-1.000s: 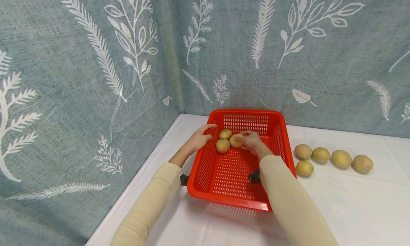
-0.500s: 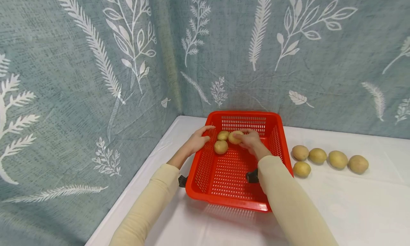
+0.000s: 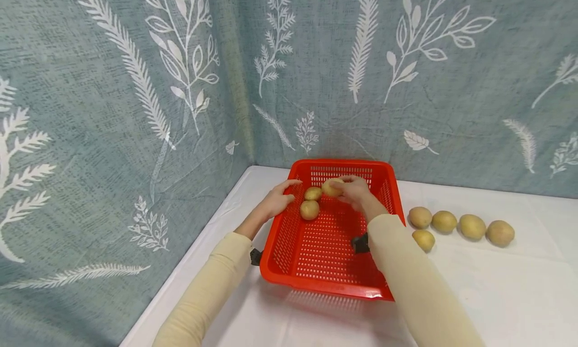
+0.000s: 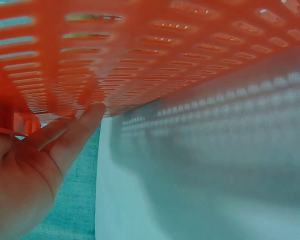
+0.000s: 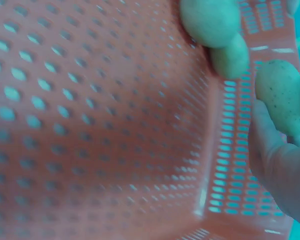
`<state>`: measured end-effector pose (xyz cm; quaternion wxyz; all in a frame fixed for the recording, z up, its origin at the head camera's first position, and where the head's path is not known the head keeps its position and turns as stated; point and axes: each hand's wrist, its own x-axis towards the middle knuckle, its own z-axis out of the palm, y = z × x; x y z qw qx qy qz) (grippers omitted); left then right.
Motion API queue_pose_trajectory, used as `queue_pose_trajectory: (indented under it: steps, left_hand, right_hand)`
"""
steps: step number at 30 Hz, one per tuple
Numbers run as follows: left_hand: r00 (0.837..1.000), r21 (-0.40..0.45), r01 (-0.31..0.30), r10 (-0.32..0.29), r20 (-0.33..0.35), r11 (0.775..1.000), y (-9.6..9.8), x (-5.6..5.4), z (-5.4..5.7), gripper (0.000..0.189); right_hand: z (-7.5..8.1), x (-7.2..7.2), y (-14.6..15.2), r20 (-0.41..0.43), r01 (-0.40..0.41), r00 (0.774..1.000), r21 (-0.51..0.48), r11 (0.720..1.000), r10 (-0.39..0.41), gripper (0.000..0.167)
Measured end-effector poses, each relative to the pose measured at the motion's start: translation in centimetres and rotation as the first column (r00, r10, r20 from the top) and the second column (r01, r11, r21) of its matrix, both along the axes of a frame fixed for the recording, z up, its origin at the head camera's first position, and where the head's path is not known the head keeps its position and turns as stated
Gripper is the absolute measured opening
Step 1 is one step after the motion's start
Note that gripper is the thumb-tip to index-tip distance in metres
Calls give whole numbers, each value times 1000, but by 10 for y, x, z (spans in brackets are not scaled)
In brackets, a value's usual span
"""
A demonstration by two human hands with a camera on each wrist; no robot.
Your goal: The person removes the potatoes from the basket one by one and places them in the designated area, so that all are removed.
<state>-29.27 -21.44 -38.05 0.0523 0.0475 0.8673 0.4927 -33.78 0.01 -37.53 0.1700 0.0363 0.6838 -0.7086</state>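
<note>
My right hand [image 3: 357, 192] grips a potato [image 3: 331, 187] inside the red plastic basket [image 3: 322, 290], near its back wall. In the right wrist view, this speckled potato [image 5: 279, 94] is held between thumb and fingers, apart from the basket floor. Two more potatoes lie in the basket's back left corner, one farther back [image 3: 312, 193] and one nearer [image 3: 309, 210]. My left hand [image 3: 275, 200] holds the basket's left rim. Seen from the left wrist, its straight fingers [image 4: 72, 142] lie against the outside of the slotted wall.
Right of the basket, several potatoes [image 3: 472, 227] stand in a row on the white tablecloth [image 3: 510, 287], and a single potato [image 3: 423, 240] lies in front of the row's left end. A patterned blue-green curtain [image 3: 334, 116] hangs behind and at the left.
My right hand has lifted its potato slightly up and back, away from the two others. The left hand stays at the rim. The head view has shifted a little to the right.
</note>
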Motion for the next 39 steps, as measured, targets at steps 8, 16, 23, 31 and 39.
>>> queue_pose_trajectory:
  steps: [8, 16, 23, 31, 39]
  left_hand:
    - [1000, -28, 6, -6, -6, 1000, 4, 7, 9, 48]
    - [1000, -55, -13, 12, -10, 998, 3, 1, 1, 49]
    - [1000, -60, -9, 8, -14, 998, 3, 0, 1, 49]
    - [1000, -51, -1, 1, -8, 999, 3, -2, 0, 49]
    - [1000, -61, -13, 12, -10, 998, 3, -2, -1, 49]
  right_hand:
    - [25, -4, 17, 29, -56, 998, -35, 998, 57, 55]
    - [39, -6, 39, 42, -114, 993, -22, 993, 115, 58]
    - [46, -8, 57, 57, -92, 994, -42, 995, 95, 59]
    - [56, -5, 70, 42, -138, 989, -42, 990, 140, 61]
    - [66, -2, 85, 24, -176, 984, -59, 983, 177, 63]
